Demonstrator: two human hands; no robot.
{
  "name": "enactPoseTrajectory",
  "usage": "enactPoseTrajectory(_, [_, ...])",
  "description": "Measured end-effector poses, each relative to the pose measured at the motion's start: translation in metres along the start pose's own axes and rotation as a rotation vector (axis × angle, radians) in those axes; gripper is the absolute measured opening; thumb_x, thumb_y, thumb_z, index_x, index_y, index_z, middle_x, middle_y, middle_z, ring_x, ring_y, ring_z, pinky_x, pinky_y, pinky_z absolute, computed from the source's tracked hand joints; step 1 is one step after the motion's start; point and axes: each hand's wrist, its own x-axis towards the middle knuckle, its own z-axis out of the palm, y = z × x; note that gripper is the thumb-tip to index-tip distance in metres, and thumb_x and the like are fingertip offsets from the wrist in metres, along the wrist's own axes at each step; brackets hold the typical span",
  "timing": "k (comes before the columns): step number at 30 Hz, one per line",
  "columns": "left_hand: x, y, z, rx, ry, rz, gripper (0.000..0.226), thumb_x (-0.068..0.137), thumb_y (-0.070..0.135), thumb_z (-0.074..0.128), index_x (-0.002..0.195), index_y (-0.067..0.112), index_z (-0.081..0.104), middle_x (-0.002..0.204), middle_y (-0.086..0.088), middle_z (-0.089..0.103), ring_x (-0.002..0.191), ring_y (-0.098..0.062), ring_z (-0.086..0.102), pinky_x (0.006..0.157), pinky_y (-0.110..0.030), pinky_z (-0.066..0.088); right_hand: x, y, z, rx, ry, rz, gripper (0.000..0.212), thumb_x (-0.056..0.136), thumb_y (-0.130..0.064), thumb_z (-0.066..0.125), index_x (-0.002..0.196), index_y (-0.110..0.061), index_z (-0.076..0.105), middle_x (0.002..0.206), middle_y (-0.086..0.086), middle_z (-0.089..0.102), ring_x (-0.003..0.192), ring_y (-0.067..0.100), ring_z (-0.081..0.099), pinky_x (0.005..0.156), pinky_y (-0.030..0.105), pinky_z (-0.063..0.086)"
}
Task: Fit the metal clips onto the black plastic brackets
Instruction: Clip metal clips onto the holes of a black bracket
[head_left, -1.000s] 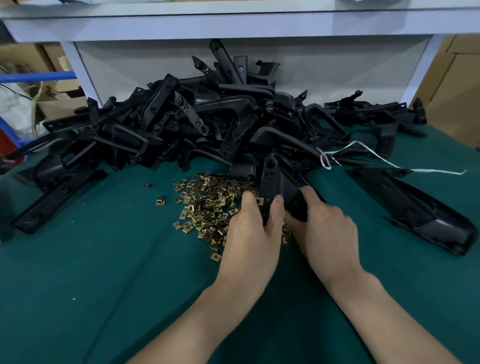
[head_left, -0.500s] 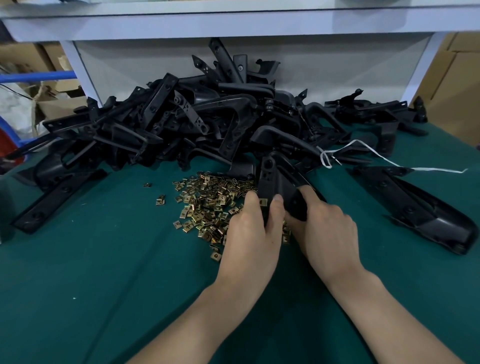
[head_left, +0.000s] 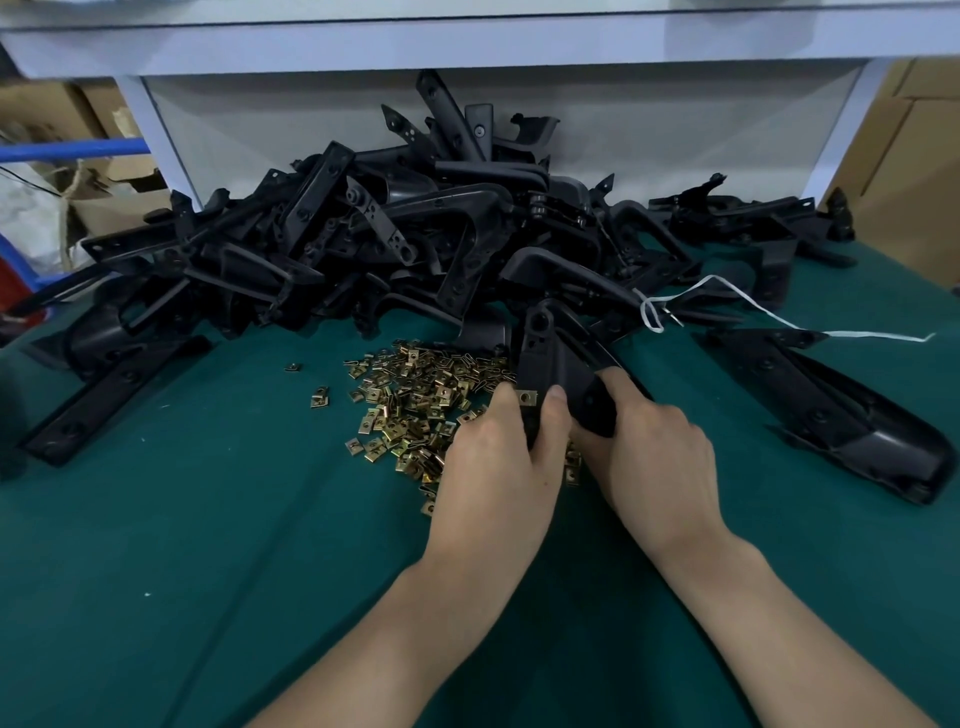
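A black plastic bracket (head_left: 550, 358) stands tilted in front of me, held by both hands above the green table. My left hand (head_left: 501, 462) grips its near edge, where a brass metal clip (head_left: 527, 398) sits between my finger and thumb. My right hand (head_left: 660, 457) wraps around the bracket's right arm. A loose heap of brass clips (head_left: 415, 400) lies on the cloth just left of my hands. A big pile of black brackets (head_left: 395, 244) fills the back of the table.
A long black bracket (head_left: 841, 410) lies alone at the right. A white string (head_left: 727, 306) trails across the pile's right side. A white shelf frame (head_left: 467, 47) closes the back. Cardboard boxes (head_left: 914, 171) stand beyond the right edge.
Both hands and the bracket have stayed almost still; the clip remains at the bracket's edge under my left fingers.
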Motion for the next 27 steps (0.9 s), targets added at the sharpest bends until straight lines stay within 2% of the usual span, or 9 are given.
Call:
enactPoseTrajectory(4, [0.0006,0.0005,-0.0004,0.011,-0.004,0.005,0.034,0.099,0.049,0.043,0.077,0.023,0.043,0.056,0.001,0.053,0.046,-0.014,0.049,0.047,-0.028,0.041,-0.0001,0.0005,0.0000,-0.007,0.007,-0.008,0.037,0.088,-0.047,0.067,0.113,-0.023,0.054,0.057,-0.020,0.023,0.058,0.035,0.059,0.051,0.033,0.032])
enactPoseTrajectory(8, [0.0005,0.0036,-0.0023,0.032,-0.022,0.024,0.029,0.098,0.049,0.040,0.083,0.026,0.048,0.063,-0.002,0.060,0.054,-0.017,0.058,0.057,-0.039,0.051,-0.0004,0.0015,0.0001,-0.004,0.010,-0.011,0.036,0.088,-0.044,0.069,0.112,-0.024,0.053,0.057,-0.020,0.023,0.057,0.035,0.058,0.051,0.033,0.033])
enactPoseTrajectory(12, [0.0004,0.0037,-0.0037,0.047,-0.022,0.034,0.032,0.099,0.046,0.041,0.087,0.018,0.052,0.064,-0.001,0.061,0.054,-0.017,0.059,0.057,-0.040,0.050,0.0003,0.0009,0.0003,-0.003,0.015,-0.013,0.035,0.088,-0.045,0.069,0.111,-0.026,0.051,0.056,-0.021,0.023,0.055,0.034,0.057,0.051,0.032,0.031])
enactPoseTrajectory(16, [0.0011,0.0038,-0.0046,0.067,-0.014,0.034,0.043,0.095,0.052,0.035,0.088,0.015,0.053,0.065,-0.002,0.062,0.055,-0.017,0.059,0.057,-0.038,0.049,0.0000,0.0002,-0.0001,-0.008,0.027,-0.020,0.036,0.087,-0.045,0.070,0.109,-0.029,0.047,0.057,-0.022,0.020,0.055,0.035,0.058,0.050,0.032,0.030])
enactPoseTrajectory(21, [0.0014,0.0033,-0.0070,0.125,-0.009,0.037,0.044,0.097,0.054,0.034,0.087,0.016,0.053,0.060,-0.001,0.058,0.052,-0.020,0.056,0.058,-0.044,0.051,0.0002,0.0006,-0.0001,-0.008,0.020,-0.026,0.038,0.086,-0.043,0.072,0.110,-0.029,0.046,0.057,-0.021,0.019,0.054,0.035,0.058,0.049,0.032,0.030])
enactPoseTrajectory(25, [0.0024,0.0036,-0.0081,0.182,-0.011,0.027,0.040,0.100,0.052,0.039,0.079,0.019,0.048,0.057,0.002,0.052,0.055,-0.025,0.054,0.058,-0.043,0.049,0.0000,0.0020,0.0007,-0.010,0.000,-0.023,0.036,0.088,-0.045,0.069,0.111,-0.029,0.048,0.057,-0.020,0.023,0.056,0.035,0.058,0.050,0.033,0.031])
enactPoseTrajectory(27, [0.0026,0.0037,-0.0085,0.184,-0.025,0.024,0.039,0.101,0.051,0.040,0.075,0.022,0.045,0.054,0.005,0.047,0.054,-0.022,0.050,0.056,-0.039,0.044,0.0006,0.0017,0.0006,-0.007,-0.007,-0.019,0.036,0.088,-0.047,0.066,0.113,-0.028,0.049,0.057,-0.017,0.026,0.057,0.035,0.058,0.050,0.033,0.032])
